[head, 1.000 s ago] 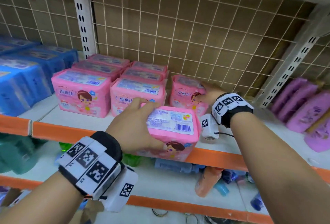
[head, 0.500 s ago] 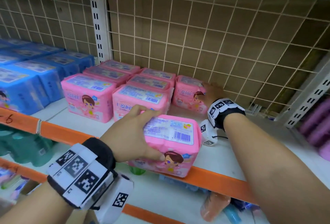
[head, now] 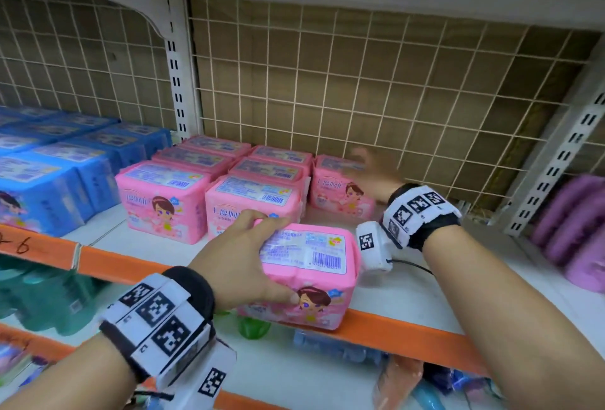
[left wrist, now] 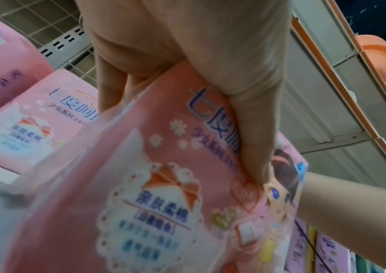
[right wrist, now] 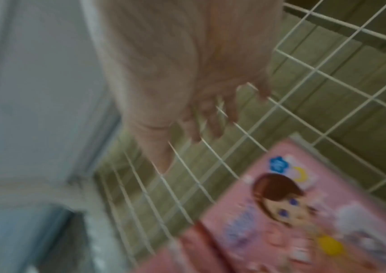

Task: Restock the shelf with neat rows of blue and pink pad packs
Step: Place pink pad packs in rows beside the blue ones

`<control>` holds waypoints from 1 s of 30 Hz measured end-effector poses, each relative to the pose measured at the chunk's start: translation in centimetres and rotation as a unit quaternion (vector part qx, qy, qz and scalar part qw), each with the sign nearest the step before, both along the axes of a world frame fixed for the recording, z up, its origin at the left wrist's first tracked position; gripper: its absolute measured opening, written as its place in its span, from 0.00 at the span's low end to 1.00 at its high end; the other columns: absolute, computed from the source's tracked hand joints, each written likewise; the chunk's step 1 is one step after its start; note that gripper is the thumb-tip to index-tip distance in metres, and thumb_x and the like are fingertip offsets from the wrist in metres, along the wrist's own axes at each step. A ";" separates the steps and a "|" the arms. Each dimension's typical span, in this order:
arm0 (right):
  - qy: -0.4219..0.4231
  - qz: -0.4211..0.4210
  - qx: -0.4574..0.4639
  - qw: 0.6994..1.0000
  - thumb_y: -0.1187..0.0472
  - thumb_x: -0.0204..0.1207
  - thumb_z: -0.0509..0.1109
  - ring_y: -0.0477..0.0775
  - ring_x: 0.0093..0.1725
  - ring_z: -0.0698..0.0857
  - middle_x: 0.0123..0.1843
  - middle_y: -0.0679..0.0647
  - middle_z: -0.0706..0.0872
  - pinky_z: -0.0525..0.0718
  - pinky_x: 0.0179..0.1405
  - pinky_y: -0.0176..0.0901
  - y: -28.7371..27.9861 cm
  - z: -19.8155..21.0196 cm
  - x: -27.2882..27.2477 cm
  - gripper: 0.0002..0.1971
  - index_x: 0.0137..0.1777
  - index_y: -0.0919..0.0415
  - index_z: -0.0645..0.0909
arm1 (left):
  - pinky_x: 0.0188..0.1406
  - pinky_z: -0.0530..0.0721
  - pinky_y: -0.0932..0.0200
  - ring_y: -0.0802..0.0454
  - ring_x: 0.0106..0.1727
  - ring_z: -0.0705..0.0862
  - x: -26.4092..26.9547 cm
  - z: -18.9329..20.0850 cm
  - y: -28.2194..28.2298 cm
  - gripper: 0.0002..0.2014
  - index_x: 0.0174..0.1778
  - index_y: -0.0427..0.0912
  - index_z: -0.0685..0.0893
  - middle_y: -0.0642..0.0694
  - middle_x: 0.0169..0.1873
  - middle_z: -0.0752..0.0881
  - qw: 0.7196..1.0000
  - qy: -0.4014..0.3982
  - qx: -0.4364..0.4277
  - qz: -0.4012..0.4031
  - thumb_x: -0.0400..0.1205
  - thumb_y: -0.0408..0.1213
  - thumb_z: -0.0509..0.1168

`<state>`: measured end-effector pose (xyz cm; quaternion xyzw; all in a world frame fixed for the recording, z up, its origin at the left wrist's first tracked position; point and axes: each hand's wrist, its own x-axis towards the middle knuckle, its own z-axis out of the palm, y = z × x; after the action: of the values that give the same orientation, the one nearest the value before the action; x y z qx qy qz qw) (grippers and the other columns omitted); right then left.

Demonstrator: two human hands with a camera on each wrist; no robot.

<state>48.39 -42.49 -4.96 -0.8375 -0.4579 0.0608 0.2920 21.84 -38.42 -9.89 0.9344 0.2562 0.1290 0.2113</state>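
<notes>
My left hand grips a pink pad pack at the shelf's orange front edge, thumb on its front face and fingers over the top. In the left wrist view the thumb presses the pack's printed front. My right hand, blurred, hovers with loose spread fingers just above and right of a lone pink pack near the wire back. Two rows of pink packs stand to its left, and blue packs fill the far left.
A wire grid backs the shelf, with slotted uprights at left and right. Purple packs lie at the far right. Bare white shelf stretches between the lone pink pack and the purple ones. Lower shelves hold bottles.
My right hand has let go of the lone back pink pack and lifted up and to the right. My left hand still holds its pack at the front edge.
</notes>
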 end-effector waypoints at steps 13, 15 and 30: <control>-0.068 0.193 -0.172 0.964 0.45 0.63 0.79 0.46 0.65 0.67 0.64 0.48 0.68 0.65 0.66 0.35 -11.1 -0.7 -5.8 0.48 0.80 0.44 0.56 | 0.63 0.60 0.75 0.61 0.66 0.68 1.6 1.6 0.9 0.52 0.75 0.54 0.68 0.58 0.64 0.68 0.990 -0.135 0.023 -0.044 0.55 0.76 0.60; -0.065 0.142 -0.157 0.975 0.47 0.63 0.80 0.47 0.63 0.70 0.61 0.49 0.69 0.66 0.62 0.33 -11.6 -0.2 -3.9 0.46 0.79 0.46 0.60 | 0.74 0.58 0.62 0.51 0.74 0.64 2.3 2.2 2.5 0.52 0.76 0.50 0.69 0.47 0.71 0.71 0.987 -0.146 0.071 -0.017 0.59 0.78 0.52; -0.142 0.072 -0.106 0.982 0.55 0.73 0.72 0.58 0.68 0.76 0.74 0.56 0.75 0.70 0.64 0.38 -3.1 -3.3 2.0 0.32 0.76 0.53 0.67 | 0.77 0.42 0.39 0.47 0.80 0.53 6.0 -2.2 6.9 0.42 0.78 0.62 0.56 0.51 0.79 0.58 0.975 0.047 0.206 0.064 0.68 0.64 0.63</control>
<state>50.39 -45.58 -8.31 -0.8287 -0.5446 0.0102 0.1286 27.84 -31.48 -12.11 0.9445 0.2932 0.1482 -0.0068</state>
